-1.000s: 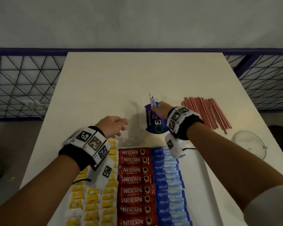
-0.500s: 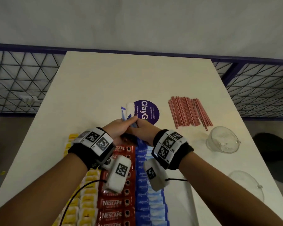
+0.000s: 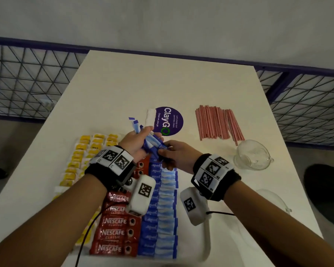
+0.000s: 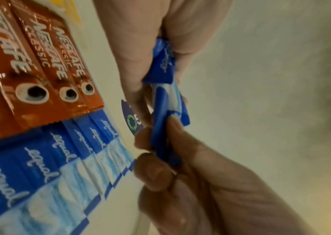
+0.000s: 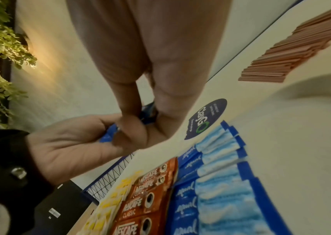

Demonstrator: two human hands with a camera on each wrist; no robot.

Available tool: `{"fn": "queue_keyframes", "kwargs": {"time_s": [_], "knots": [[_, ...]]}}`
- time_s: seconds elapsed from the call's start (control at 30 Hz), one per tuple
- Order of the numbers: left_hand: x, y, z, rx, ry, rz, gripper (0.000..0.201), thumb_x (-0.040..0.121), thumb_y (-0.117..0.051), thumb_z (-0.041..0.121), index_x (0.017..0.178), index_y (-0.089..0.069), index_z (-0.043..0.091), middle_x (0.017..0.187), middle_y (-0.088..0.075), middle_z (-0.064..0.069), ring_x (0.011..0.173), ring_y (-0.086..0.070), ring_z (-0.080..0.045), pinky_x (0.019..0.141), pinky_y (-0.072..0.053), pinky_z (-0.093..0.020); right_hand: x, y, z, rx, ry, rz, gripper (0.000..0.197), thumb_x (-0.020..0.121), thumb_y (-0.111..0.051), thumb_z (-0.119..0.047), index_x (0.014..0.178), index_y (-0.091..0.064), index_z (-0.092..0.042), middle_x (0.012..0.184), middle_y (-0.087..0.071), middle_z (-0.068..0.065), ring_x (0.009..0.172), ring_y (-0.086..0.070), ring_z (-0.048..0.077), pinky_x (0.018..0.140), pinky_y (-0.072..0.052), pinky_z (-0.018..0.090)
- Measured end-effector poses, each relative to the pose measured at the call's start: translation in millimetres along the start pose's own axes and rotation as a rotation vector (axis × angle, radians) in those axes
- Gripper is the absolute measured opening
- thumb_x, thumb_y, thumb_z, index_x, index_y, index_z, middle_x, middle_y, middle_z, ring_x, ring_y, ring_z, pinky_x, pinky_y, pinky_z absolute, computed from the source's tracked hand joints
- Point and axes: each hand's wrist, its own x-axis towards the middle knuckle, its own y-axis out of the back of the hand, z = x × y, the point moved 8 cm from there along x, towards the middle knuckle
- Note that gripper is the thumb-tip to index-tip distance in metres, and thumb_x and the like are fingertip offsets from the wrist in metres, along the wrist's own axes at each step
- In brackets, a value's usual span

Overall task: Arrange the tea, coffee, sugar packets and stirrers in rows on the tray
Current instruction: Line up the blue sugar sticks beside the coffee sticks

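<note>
Left hand (image 3: 138, 140) clenches fanned sugar packets (image 3: 149, 143); right hand (image 3: 174, 155) pinches one. Loose grip risks spilling them onto the laid blue row (image 3: 161, 205).

An office pantry is showing itself: a "keep our pantries clean" sticker (image 3: 169, 121) is lying mid-tabletop (image 3: 162, 78).

On the counter (image 3: 123, 78), three rows lay side by side, with the coffee sachets (image 3: 116, 233) in the middle. The tea bags (image 3: 81, 153) lay to their left and the sugar packets (image 3: 159, 218) to their right. Beyond the sachets' far end lay a round sticker (image 3: 170, 120), and to its right the stirrers (image 3: 218, 124) lay in a bundle. A glass cup (image 3: 251, 155) stood just nearer than the stirrers, right of the sachets. Over the sachets' far end, the left hand (image 3: 137, 139) and right hand (image 3: 174, 153) met on a bunch of packets (image 3: 150, 143).
</note>
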Motion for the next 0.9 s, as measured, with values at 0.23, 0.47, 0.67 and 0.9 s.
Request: {"fn": "queue_keyframes", "kwargs": {"time_s": [0.23,0.47,0.67,0.9], "knots": [[-7.1,-15.9,-9.8,-0.008,-0.034,0.011,0.023,0.099,-0.039,0.018,0.080,-0.049,0.011,0.044,-0.059,0.002,0.043,-0.059,-0.010,0.050,-0.050,-0.024,-12.3,7.5,2.6,0.143,0.030,-0.024,0.015,0.090,-0.049,0.005,0.097,-0.040,-0.004,0.076,-0.056,0.019,0.043,-0.063,0.014,0.042,-0.050,0.020],[-9.6,-20.2,-6.8,0.054,-0.132,-0.009,0.020,0.098,-0.043,0.021,0.087,-0.052,0.007,0.066,-0.058,-0.007,0.052,-0.060,-0.014,0.052,-0.051,-0.024,-9.6,7.9,-1.7,0.211,0.050,0.007,0.015,0.089,-0.055,0.002,0.094,-0.043,-0.006,0.079,-0.061,0.022,0.047,-0.065,0.018,0.047,-0.054,0.022],[-9.7,-30.1,-16.1,0.116,-0.079,-0.169,0.025,0.100,-0.035,0.011,0.122,-0.044,0.005,0.080,-0.053,-0.009,0.067,-0.056,-0.018,0.058,-0.052,-0.024,-8.3,9.7,13.4,0.220,-0.013,0.040,0.017,0.088,-0.059,-0.008,0.098,-0.046,-0.004,0.089,-0.064,0.026,0.056,-0.068,0.023,0.051,-0.057,0.026],[-6.1,-27.4,-23.6,0.181,0.016,-0.261,0.020,0.099,-0.038,0.014,0.097,-0.057,0.005,0.074,-0.070,-0.004,0.067,-0.067,-0.015,0.058,-0.057,-0.024,-15.7,8.1,7.5,0.131,0.031,0.092,0.019,0.091,-0.054,-0.005,0.109,-0.049,-0.004,0.081,-0.063,0.014,0.048,-0.066,0.015,0.052,-0.058,0.027]]}}
